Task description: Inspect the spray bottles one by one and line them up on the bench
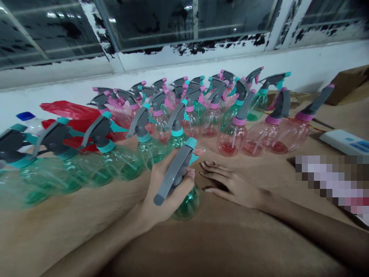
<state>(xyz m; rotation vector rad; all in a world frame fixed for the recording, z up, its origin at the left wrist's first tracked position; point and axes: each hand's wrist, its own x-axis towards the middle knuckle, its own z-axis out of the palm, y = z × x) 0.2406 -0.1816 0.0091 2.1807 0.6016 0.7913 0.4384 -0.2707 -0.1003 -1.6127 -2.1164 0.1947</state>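
Note:
My left hand is wrapped around the neck of a green spray bottle with a grey and turquoise trigger head. That bottle stands on the brown tabletop. To its right, my right hand rests palm down on the table, fingers stretched out and holding nothing. Just beyond the left hand, another green spray bottle stands at the end of a row of green ones. A pink spray bottle is the nearest of its colour to my right hand.
Many more pink and green spray bottles crowd the back, below the window. A red plastic bag and a blue-capped bottle lie at left. On the right are a white device with a cable and a cardboard box.

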